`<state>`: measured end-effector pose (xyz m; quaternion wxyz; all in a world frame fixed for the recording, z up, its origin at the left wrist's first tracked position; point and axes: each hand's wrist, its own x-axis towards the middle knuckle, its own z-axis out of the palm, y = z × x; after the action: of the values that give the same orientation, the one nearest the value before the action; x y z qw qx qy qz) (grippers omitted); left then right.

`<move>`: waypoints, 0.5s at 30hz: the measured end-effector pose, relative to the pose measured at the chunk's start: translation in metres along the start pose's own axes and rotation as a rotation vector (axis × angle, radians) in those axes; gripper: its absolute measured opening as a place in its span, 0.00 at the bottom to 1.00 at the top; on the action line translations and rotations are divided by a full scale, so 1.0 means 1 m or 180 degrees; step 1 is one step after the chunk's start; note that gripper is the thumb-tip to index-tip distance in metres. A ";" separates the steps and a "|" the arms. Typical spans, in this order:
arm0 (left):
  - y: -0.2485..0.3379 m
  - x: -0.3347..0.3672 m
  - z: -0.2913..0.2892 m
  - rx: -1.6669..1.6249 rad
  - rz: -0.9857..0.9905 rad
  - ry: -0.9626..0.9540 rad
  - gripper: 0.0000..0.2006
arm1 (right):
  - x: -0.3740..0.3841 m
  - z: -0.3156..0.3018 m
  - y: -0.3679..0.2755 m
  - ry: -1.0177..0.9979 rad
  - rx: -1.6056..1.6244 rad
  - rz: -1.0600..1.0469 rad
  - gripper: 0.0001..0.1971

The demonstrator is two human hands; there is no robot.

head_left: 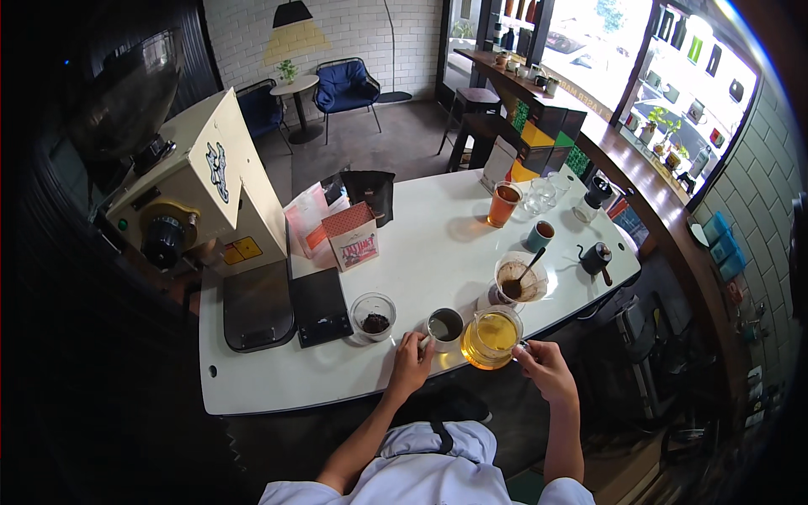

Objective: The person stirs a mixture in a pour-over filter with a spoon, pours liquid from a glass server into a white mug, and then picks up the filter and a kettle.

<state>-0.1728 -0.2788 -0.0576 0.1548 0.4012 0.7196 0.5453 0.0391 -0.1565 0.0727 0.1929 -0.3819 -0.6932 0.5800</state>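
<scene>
A long white counter (412, 252) with rounded corners is seen from above, its near edge running just in front of a person in a white top. Its left end is taken up by a cream coffee grinder (202, 168), with a flat black scale (320, 307) set beside the grinder's base. Behind the scale, a red-and-white carton (353, 240) is stood against a black pouch (370, 198). A broad bare stretch is left across the middle of the counter, and another at the near left corner.

At the near edge, a round glass server (491, 335), partly filled with yellow liquid, is held by its handle in the closed fingers of the right hand (545, 370). The server is seen overlapping the edge; whether its base is rested there cannot be told. Just left of it, a grey mug (444, 326) is gripped at its handle by the curled left hand (410, 366). Little room is left between the two vessels.

Behind the server, close by, a coffee dripper (505, 271) is lined with brown residue. Farther back, a tall glass (504, 204) of amber drink and a small teal cup (536, 242) are placed. Left of the mug, dark grounds are held in a clear tub (372, 303). A spoon (532, 263) is leaned in the dripper.
</scene>
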 end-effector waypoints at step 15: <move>-0.018 -0.002 0.020 -0.0777 -0.0392 0.0075 0.17 | -0.005 -0.005 0.007 0.0129 0.0091 -0.0051 0.16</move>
<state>-0.1654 -0.2686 -0.0820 0.2273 0.3280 0.6729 0.6229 0.0487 -0.1567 0.0680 0.2170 -0.3851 -0.6839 0.5804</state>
